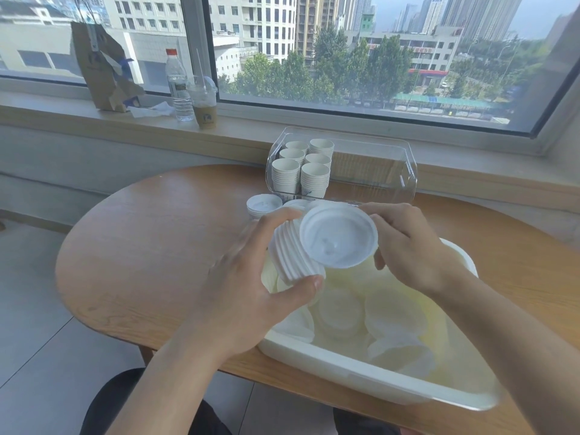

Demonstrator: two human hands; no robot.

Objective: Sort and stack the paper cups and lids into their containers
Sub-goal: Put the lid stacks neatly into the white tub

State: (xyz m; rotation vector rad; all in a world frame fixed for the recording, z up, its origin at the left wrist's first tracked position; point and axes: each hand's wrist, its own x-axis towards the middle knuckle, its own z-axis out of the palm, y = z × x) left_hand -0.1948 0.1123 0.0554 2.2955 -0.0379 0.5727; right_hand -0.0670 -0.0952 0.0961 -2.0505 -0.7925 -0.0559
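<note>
My left hand [248, 277] grips a stack of white lids [292, 252], held tilted above the near end of a white tub [361, 372]. My right hand [408, 246] pinches a single white lid [339, 237] by its rim, its inside facing me, right at the top end of the stack. Several loose lids [392, 312] lie in the tub below. A clear plastic box [376, 171] at the table's far side holds several stacks of white paper cups [301, 171]. A short stack of lids [263, 205] stands on the table just in front of the box.
The oval wooden table [157, 246] stands against a windowsill. On the sill are a brown paper bag [103, 67], a water bottle [179, 86], an iced drink cup [204, 105] and crumpled tissue [150, 109]. My knees show below the table's near edge.
</note>
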